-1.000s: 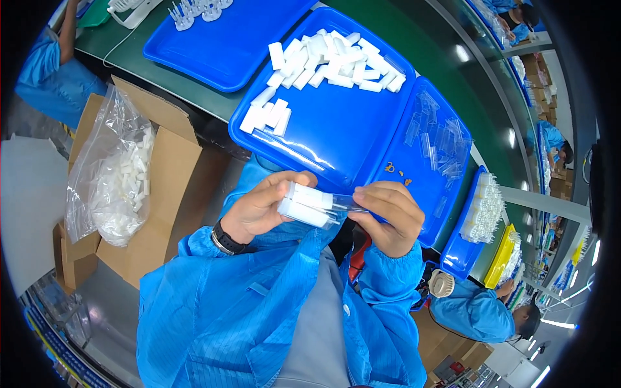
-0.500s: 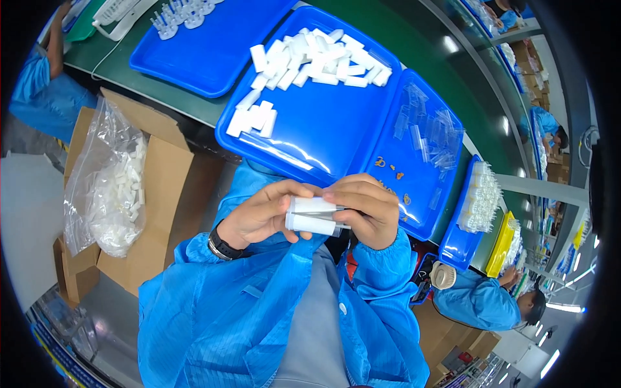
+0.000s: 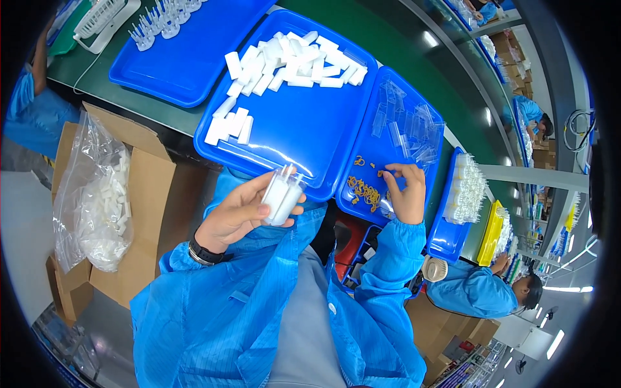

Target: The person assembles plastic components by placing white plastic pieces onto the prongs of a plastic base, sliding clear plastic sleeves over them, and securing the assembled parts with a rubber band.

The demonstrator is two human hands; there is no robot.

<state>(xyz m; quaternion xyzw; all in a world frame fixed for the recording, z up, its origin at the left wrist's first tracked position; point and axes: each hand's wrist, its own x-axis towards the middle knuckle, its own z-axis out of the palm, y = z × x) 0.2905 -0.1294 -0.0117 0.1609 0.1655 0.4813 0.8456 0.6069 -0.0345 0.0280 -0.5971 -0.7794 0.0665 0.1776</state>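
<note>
My left hand [image 3: 240, 208] grips a clear plastic holder [image 3: 288, 180] with white cylinders inside, tilted upright over my lap. Thin prongs stick up from its top. Out to the right, my right hand [image 3: 409, 195] reaches over a blue tray [image 3: 354, 205]. Its thumb and forefinger are pinched at a small orange clip [image 3: 380, 173]. A pile of similar orange clips [image 3: 363, 193] lies in the near part of that tray, and clear plastic tubes [image 3: 406, 123] lie in its far part.
A larger blue tray [image 3: 284, 123] holds many white blocks [image 3: 265, 81]. Another blue tray [image 3: 162, 81] carries clear pronged parts [image 3: 169, 27]. An open carton [image 3: 152, 207] with a bag of white pieces [image 3: 107, 213] stands at left. Filled trays and a co-worker [image 3: 475, 291] are at right.
My right hand has left the clear holder and moved right to the orange clips. My left hand alone keeps the holder, now turned with its prongs up. The view has shifted slightly.
</note>
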